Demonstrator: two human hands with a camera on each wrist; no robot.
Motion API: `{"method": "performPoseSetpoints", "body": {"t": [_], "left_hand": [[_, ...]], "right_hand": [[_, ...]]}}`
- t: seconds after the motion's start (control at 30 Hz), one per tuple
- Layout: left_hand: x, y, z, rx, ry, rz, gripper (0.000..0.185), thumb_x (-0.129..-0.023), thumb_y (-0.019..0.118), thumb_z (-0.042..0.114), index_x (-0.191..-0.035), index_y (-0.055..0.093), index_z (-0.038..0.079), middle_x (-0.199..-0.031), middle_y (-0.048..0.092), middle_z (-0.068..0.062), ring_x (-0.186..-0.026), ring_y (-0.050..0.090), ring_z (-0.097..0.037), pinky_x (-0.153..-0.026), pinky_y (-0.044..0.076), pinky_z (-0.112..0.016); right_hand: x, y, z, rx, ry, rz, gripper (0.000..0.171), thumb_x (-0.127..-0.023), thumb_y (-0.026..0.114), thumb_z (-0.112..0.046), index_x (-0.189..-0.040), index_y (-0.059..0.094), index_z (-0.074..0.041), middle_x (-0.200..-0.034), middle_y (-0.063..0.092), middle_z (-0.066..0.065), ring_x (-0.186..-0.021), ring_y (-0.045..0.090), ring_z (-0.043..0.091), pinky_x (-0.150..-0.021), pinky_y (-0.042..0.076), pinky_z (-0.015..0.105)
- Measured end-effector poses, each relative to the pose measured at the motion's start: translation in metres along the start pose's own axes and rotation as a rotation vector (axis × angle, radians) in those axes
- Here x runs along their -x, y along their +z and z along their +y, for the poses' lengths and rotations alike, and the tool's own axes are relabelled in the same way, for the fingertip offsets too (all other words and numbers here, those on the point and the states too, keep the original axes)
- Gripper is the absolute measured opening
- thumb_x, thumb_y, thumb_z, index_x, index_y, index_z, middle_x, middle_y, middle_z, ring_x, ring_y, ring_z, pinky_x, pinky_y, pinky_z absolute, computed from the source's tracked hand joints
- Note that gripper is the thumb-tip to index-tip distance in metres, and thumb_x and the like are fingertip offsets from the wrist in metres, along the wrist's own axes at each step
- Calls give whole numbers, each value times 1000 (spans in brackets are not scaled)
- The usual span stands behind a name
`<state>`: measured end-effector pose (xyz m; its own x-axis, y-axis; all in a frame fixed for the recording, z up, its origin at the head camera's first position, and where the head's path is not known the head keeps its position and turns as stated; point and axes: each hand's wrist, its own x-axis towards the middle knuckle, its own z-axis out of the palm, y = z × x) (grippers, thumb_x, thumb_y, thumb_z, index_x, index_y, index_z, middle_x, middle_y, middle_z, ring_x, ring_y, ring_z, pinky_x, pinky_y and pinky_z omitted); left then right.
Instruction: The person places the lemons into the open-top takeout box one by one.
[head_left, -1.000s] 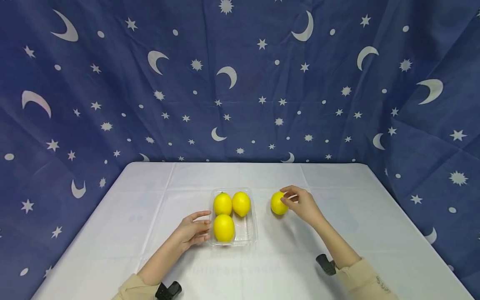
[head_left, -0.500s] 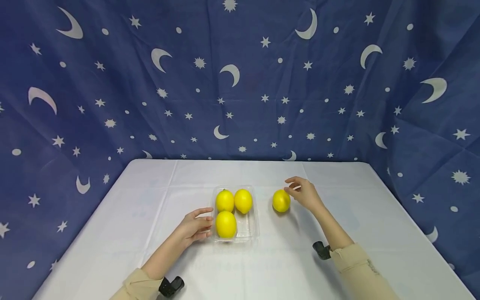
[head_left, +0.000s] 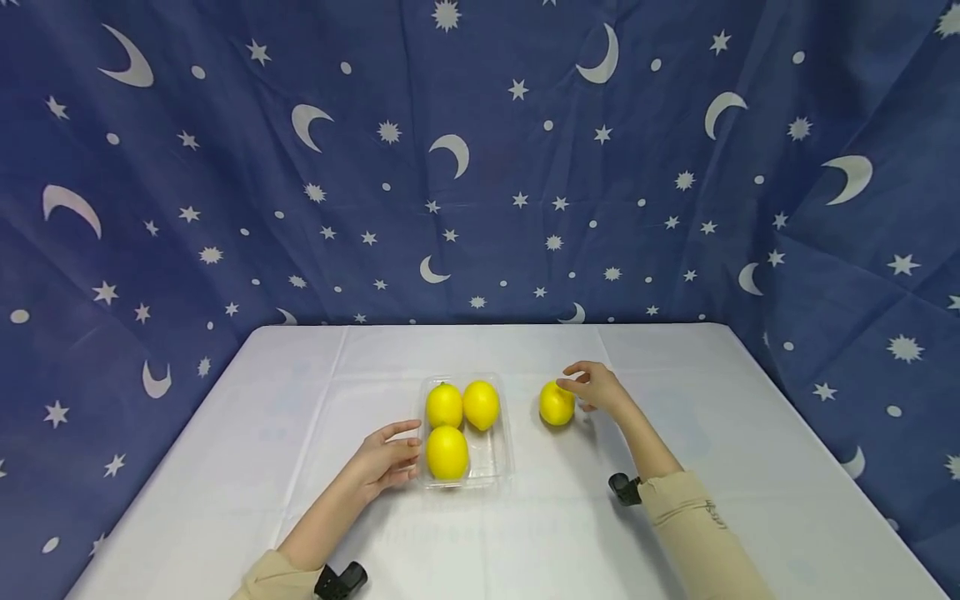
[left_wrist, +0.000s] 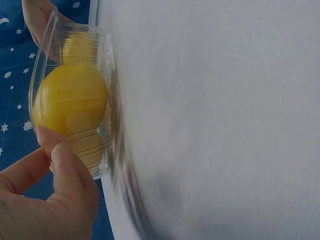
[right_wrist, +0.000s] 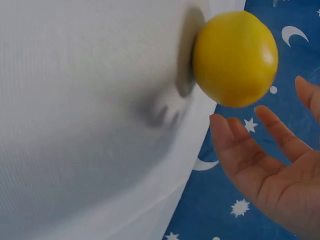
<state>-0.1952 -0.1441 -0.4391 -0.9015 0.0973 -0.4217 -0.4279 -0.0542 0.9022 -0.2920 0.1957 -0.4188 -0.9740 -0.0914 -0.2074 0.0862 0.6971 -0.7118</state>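
A clear plastic tray [head_left: 491, 468] stands mid-table with three yellow lemons in it: one at back left [head_left: 444, 406], one at back right [head_left: 481, 404], one at front left [head_left: 447, 453]. My left hand [head_left: 384, 461] is at the tray's left side, its loosely bent fingertips against the clear wall [left_wrist: 95, 140]. A fourth lemon [head_left: 557, 403] sits on the table to the right of the tray. Beside it is my right hand [head_left: 600, 390], fingers spread and slightly bent; in the right wrist view a gap shows between the fingertips [right_wrist: 217, 122] and the lemon [right_wrist: 235, 59].
A white cloth covers the table [head_left: 360, 358]. Behind it and along both sides hangs a blue curtain [head_left: 480, 175] with moons and stars. Dark wrist cameras sit at the left cuff [head_left: 341, 581] and the right cuff [head_left: 624, 489].
My right hand has shifted around the lone lemon, from over its right side to just behind and right of it. The left hand and tray stay put; the head view sways slightly.
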Motion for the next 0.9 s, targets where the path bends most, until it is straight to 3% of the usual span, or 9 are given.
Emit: {"method": "performPoseSetpoints", "body": {"t": [0.37,0.9], "left_hand": [[-1,-1,0,-13,1,1,50,-88,57,-2,-136,43,2,-92,59,-1,-75,58,-11,-61,56,-20],[0,-1,-1,-26,9,6,50,-87,57,-3,-135,43,1,-90,59,1,-73,59,-10,-60,57,-20]], "right_hand": [[-1,14,0,67,12,-75,57,-88,65,-32,-132,46,-1,-114,55,26,-66,60,22,-58,58,30],[1,22,1,6,10,-77,53,-86,65,-22,-131,46,-3,-112,55,24,-78,56,21,-60,57,27]]}}
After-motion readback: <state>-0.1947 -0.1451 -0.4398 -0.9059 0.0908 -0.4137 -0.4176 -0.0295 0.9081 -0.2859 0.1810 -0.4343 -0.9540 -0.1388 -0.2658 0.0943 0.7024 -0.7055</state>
